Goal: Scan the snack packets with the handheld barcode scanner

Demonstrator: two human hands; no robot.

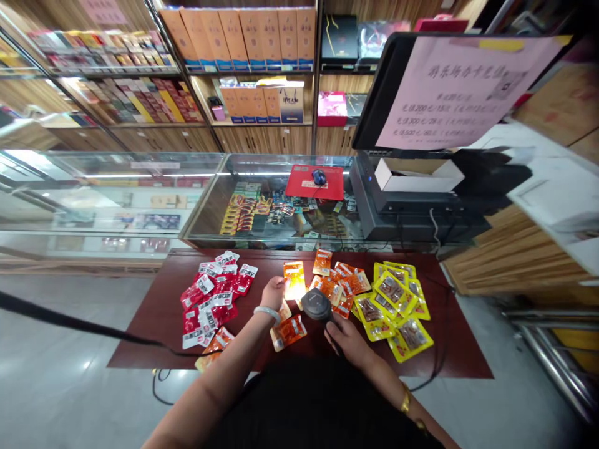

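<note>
I look down on a dark red table [154,312], whose left and front edges lie bare, so there is open room on that side. A black cable [70,321] runs in from the left across the floor to the table's front edge. On the table's left lies a heap of red packets [215,293]. My left hand [272,292] is just right of them, fingers pinched on the lower edge of an orange packet [294,279], which stands tilted up off the table, long axis running away from me, face lit bright. More orange packets [344,285] crowd close around it, some touching my wrist. My right hand [344,337] is clenched on the handle of a scanner [317,304], whose head points away and left toward the held packet, just beside it. Yellow packets [393,305] fill the right side, nearly to the right edge. Behind the table a glass counter [210,218] closes off the far edge, and a till [412,199] stands on it to the right.
</note>
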